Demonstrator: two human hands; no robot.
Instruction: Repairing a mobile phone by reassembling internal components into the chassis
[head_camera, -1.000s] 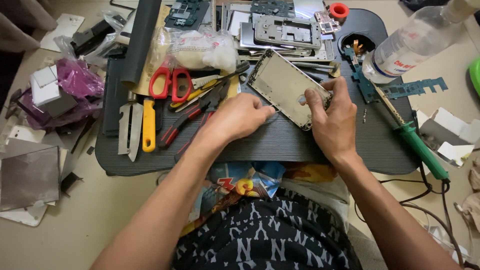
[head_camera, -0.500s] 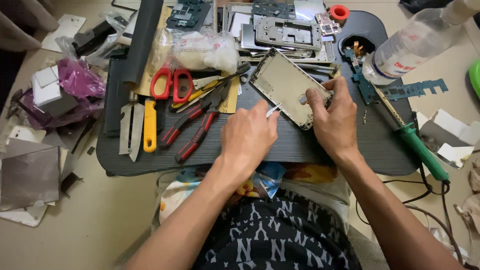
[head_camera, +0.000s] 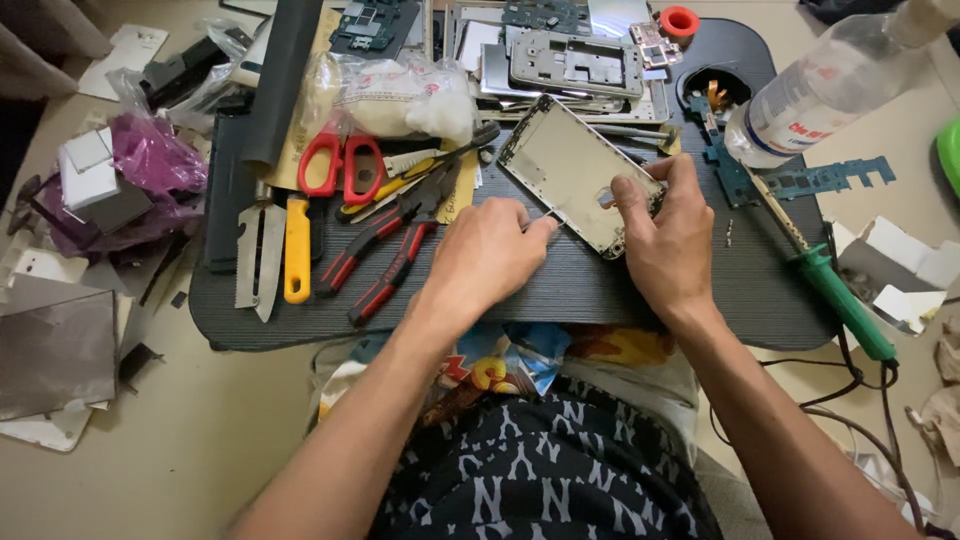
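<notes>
**Phone frame held at its lower corner, tools crowding the left**

Your right hand (head_camera: 668, 235) pinches the lower corner of the phone frame (head_camera: 580, 170), which lies tilted on the dark tabletop (head_camera: 600, 285). Your left hand (head_camera: 485, 255) rests curled just beside its lower edge, fingertips pinching something thin; I cannot tell what. A slip could skid the frame into the stacked parts (head_camera: 570, 62) behind. Pliers (head_camera: 385, 245) and scissors (head_camera: 340, 165) hem in the left; bare room lies toward you.

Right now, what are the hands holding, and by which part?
The right hand grips the phone frame at its lower right corner. The left hand touches its lower edge.
</notes>
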